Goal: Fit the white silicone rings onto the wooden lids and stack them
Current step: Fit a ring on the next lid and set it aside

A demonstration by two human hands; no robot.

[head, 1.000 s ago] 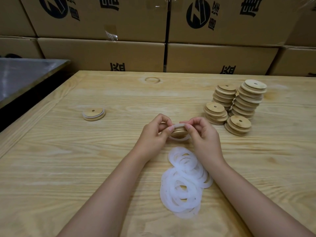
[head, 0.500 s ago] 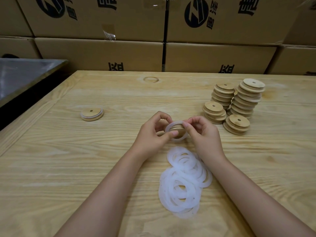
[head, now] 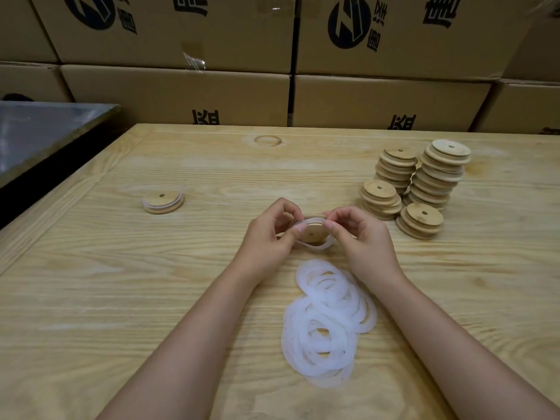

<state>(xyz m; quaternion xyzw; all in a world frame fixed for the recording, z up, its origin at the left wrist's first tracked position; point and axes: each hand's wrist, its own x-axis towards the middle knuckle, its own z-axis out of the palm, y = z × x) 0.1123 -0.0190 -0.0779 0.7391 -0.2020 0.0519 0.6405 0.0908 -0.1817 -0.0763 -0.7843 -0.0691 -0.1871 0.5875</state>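
**Ring drawn over the lid**

The white silicone ring, held facing the camera a second ago with the wooden lid seen through its opening, has been pulled back around the lid's rim. The lid's flat face has been uncovered, and the ring's lower arc is left slack beneath it.

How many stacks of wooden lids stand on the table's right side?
4: the tallest stack back right, a second stack left of it, a low stack in front of that, the nearest stack front right. None looks hidden.
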